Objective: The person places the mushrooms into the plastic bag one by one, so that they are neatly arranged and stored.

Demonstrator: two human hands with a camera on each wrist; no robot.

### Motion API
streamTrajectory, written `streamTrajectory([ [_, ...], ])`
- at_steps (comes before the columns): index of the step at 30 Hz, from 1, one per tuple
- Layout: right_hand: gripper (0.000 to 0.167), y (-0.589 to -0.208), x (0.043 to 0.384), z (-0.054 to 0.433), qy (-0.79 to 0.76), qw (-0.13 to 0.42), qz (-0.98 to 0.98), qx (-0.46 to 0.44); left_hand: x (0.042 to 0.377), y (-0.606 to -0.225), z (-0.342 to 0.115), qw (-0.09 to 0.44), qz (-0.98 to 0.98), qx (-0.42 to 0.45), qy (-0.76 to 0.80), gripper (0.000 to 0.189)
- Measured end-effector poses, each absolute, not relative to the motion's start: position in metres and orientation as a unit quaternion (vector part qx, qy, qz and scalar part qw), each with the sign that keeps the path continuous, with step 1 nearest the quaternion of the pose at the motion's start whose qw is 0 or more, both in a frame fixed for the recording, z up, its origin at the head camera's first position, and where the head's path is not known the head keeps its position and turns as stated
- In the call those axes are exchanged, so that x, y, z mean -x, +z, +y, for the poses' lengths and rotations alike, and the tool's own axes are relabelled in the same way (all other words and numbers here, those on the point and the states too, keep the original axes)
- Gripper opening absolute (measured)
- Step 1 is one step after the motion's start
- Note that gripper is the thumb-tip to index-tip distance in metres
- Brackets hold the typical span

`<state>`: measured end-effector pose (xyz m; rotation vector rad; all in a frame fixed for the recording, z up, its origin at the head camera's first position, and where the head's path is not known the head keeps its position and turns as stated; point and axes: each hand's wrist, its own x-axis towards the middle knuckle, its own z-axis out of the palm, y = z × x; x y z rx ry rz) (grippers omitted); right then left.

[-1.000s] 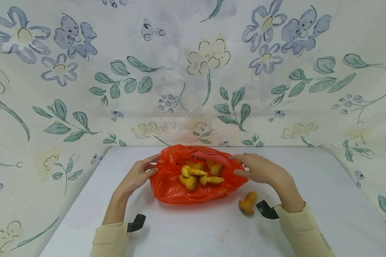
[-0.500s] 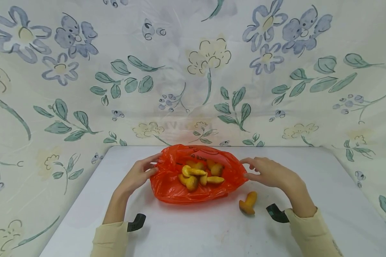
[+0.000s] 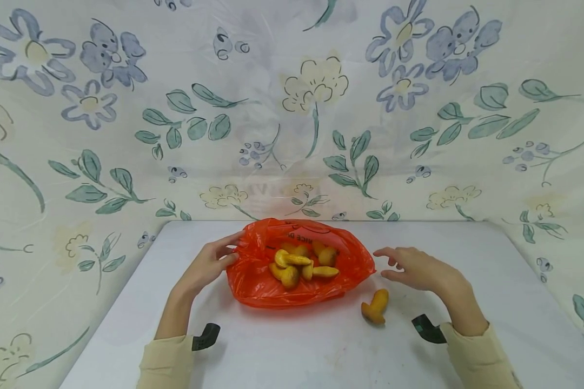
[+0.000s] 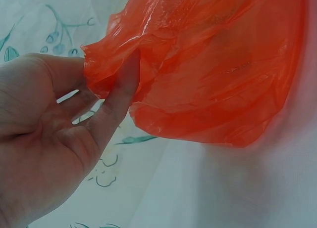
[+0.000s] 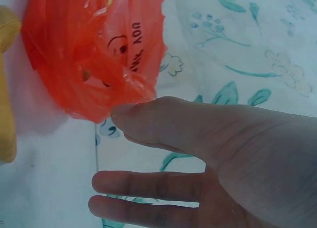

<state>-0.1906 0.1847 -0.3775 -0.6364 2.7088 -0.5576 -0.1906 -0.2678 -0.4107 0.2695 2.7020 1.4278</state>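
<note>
A red plastic bag (image 3: 292, 298) lies on the white table with its mouth spread wide. Several yellow-brown mushrooms (image 3: 289, 276) rest inside it. My left hand (image 3: 205, 268) pinches the bag's left edge between thumb and fingers; in the left wrist view the thumb (image 4: 124, 84) lies against the film. Just off the bag's right end, my right hand (image 3: 416, 268) is held with its fingers apart and nothing between them. One more mushroom (image 3: 376, 308) lies on the table below the right hand, outside the bag.
The white table (image 3: 282, 351) runs back to a floral-patterned cloth (image 3: 292, 135) that hangs behind and at both sides. A dark wrist mount (image 3: 206, 337) sticks out from the left sleeve, and another dark mount (image 3: 429, 329) from the right sleeve.
My right hand has let go of the bag's right edge and moved right and slightly toward me. The left hand, the bag and the mushrooms have stayed in place.
</note>
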Motion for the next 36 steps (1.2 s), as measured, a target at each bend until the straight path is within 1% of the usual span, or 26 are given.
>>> streamTrajectory([
  [19,0.046,-0.402,0.181,0.193,-0.217,0.208,0.928,0.222,0.191,-0.411,-0.268,0.032,0.877,-0.099,0.468,0.055],
  [26,0.045,-0.409,0.181,0.192,-0.232,0.206,0.921,0.236,0.191,-0.412,-0.269,0.032,0.878,-0.097,0.468,0.055],
  [36,0.052,-0.417,0.183,0.194,-0.249,0.206,0.903,0.283,0.191,-0.412,-0.269,0.03,0.876,-0.098,0.471,0.055],
])
